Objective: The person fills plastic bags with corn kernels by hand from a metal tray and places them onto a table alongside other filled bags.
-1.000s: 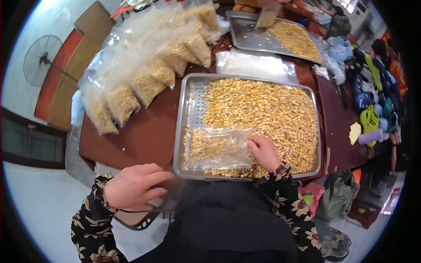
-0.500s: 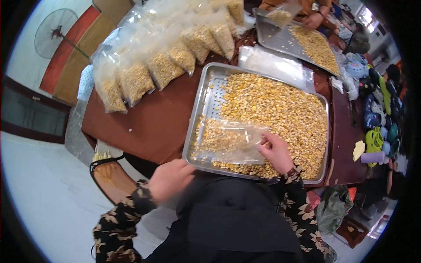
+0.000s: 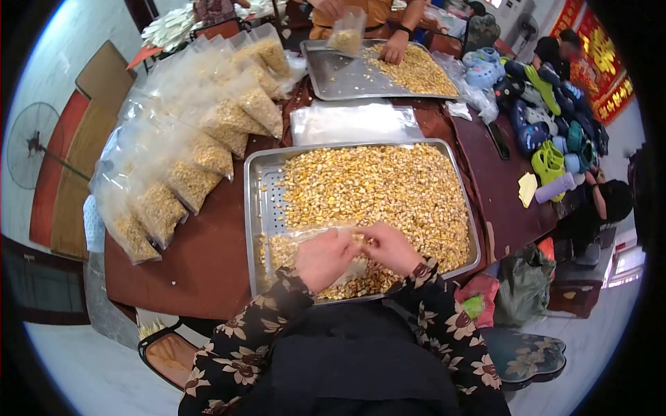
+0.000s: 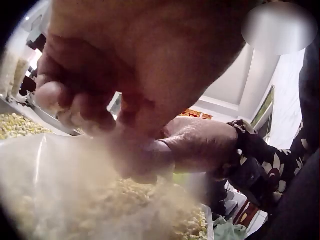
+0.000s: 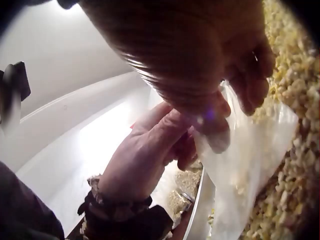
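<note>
A clear plastic bag [image 3: 283, 249], partly filled with corn kernels, lies over the near left of a perforated metal tray [image 3: 250, 222]. Yellow and pale corn kernels [image 3: 381, 187] cover most of that tray. My left hand [image 3: 322, 260] and right hand [image 3: 392, 248] meet at the bag's mouth, fingertips close together. In the right wrist view, the bag [image 5: 245, 155] hangs from the curled fingers of my right hand [image 5: 235, 75], with my left hand [image 5: 135, 160] beside it. The left wrist view shows my left fingers pinching at the upper edge of the bag [image 4: 40, 175].
Several filled bags [image 3: 163, 208] stand on the brown tablecloth [image 3: 208, 249] to the left. Flat plastic bags [image 3: 354, 123] lie behind the tray. A second tray [image 3: 319, 76] of kernels, with another person's hand [image 3: 394, 50] in it, is farther back. Clogs [image 3: 548, 163] pile up at right.
My left hand has come up from beside the tray's near left edge to the bag's mouth, joining the right hand. The right hand stays at the bag. The head view has shifted.
</note>
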A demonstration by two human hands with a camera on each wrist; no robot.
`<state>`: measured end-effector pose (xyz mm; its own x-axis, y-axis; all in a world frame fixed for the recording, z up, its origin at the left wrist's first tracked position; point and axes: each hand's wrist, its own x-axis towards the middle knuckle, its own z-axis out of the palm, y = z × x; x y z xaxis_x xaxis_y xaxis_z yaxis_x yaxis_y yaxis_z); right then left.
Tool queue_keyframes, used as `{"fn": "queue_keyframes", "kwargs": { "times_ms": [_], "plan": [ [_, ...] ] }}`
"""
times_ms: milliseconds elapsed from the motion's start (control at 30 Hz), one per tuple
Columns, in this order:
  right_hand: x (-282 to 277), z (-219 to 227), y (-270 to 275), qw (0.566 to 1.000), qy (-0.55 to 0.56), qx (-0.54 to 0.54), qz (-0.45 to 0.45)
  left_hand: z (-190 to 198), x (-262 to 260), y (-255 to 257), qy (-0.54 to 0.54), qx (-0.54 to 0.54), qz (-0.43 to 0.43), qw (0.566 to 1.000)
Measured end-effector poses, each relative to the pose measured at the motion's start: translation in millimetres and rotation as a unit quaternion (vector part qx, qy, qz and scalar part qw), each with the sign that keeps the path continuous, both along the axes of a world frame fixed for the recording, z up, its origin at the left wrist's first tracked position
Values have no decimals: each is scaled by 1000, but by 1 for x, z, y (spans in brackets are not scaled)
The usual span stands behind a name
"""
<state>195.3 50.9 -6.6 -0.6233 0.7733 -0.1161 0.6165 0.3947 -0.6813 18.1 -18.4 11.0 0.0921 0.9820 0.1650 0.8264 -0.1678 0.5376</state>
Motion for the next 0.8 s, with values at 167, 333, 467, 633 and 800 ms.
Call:
{"fn": "queue_keyframes", "kwargs": {
  "times_ms": [167,333,467,633,800],
  "plan": [
    [25,-5,33,978,-95,182,-44,-2,-6,-2,-24,-37,31,999],
    [10,13,15,980,-158,113,-41,2,-9,-5,-68,-93,37,993],
    [10,-4,5,990,-97,78,-66,7,-6,-4,-66,-128,43,989],
    [21,-26,17,991,-1,75,-110,13,-4,-1,-50,-121,19,991],
    [10,4,11,989,83,-40,-120,8,-3,2,-38,-168,-26,985]
  ]
}}
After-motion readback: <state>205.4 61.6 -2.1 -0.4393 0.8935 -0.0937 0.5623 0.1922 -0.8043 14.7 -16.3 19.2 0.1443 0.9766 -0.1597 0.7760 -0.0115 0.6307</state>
